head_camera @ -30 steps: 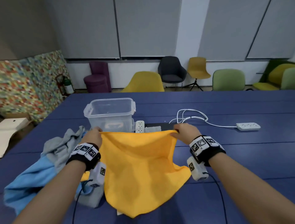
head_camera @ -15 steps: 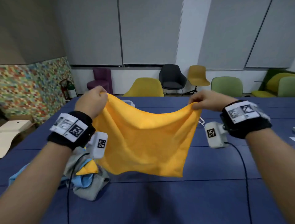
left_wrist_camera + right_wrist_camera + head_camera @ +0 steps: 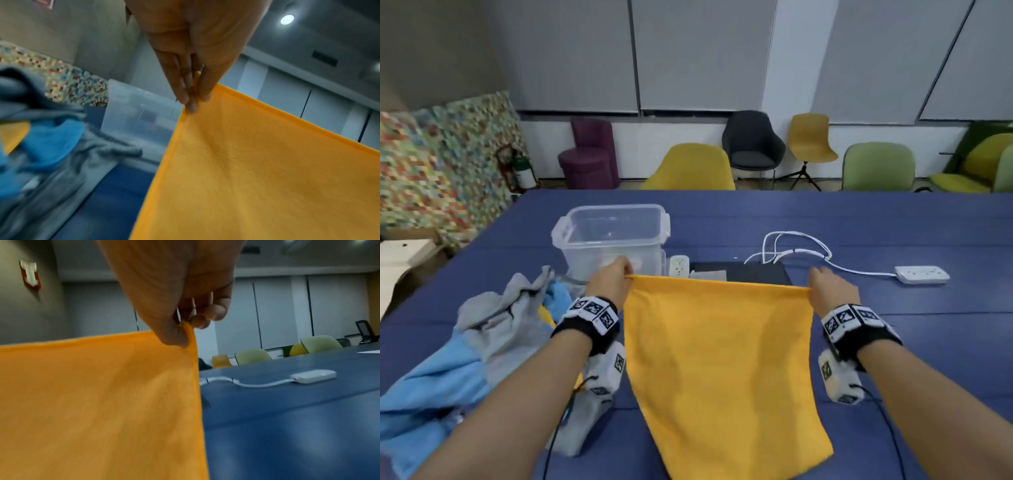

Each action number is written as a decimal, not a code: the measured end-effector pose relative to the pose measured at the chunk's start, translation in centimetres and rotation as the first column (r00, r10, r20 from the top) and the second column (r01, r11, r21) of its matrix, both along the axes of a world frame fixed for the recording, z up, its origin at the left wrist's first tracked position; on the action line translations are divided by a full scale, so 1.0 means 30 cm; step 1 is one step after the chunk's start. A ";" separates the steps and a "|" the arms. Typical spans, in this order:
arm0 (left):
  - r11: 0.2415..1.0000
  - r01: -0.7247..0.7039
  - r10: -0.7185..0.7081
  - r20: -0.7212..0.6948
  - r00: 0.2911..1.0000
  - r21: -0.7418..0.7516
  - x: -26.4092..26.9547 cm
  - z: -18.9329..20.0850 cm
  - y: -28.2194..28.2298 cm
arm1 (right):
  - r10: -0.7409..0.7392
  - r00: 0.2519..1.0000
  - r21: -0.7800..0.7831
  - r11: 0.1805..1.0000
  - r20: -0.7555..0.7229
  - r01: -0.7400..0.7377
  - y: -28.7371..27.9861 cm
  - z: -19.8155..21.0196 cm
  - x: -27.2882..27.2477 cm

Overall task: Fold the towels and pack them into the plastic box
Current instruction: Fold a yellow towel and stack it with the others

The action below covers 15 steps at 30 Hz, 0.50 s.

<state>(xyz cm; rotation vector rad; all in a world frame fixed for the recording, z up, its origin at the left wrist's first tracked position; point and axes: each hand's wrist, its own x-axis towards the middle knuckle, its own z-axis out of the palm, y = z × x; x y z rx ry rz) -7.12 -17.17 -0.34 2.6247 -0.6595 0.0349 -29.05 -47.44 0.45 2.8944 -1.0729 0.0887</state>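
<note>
A yellow towel (image 3: 722, 370) is stretched flat between my hands, its far edge taut and its near part draped over the blue table (image 3: 928, 342). My left hand (image 3: 613, 279) pinches the far left corner (image 3: 191, 107). My right hand (image 3: 825, 287) pinches the far right corner (image 3: 185, 331). The yellow towel (image 3: 257, 178) fills much of the left wrist view, and the yellow towel (image 3: 98, 402) much of the right wrist view. The clear plastic box (image 3: 613, 236) stands open just beyond my left hand. A heap of grey and blue towels (image 3: 476, 342) lies at the left.
A white power strip (image 3: 923, 274) with its cable (image 3: 798, 243) lies at the right on the table. A second white strip (image 3: 679, 265) and a black flat pad (image 3: 750, 274) sit behind the towel. Chairs (image 3: 691, 168) line the far side.
My hands have come down from chest height and spread apart. The towel, which hung slack in the air, now has a taut far edge and lies down towards the table.
</note>
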 end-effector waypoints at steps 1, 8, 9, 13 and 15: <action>1.000 0.014 -0.014 -0.019 1.000 -0.024 -0.016 -0.050 0.017 | -0.002 0.998 0.017 1.000 -0.064 0.003 0.009 -0.043 -0.026; 0.854 0.486 -0.459 -0.174 0.871 0.185 -0.259 -0.418 0.213 | 0.255 0.736 0.264 0.959 -0.628 -0.107 0.070 -0.346 -0.228; 0.811 0.529 -0.487 -0.211 0.847 0.251 -0.289 -0.466 0.237 | 0.285 0.684 0.304 0.948 -0.672 -0.095 0.079 -0.392 -0.257; 0.732 0.520 -0.470 -0.227 0.853 0.440 -0.392 -0.544 0.246 | 0.297 0.593 0.345 0.938 -0.748 -0.034 0.118 -0.430 -0.301; 0.721 0.506 -0.485 -0.176 0.857 0.473 -0.425 -0.553 0.217 | 0.348 0.599 0.341 0.931 -0.721 -0.130 0.156 -0.412 -0.288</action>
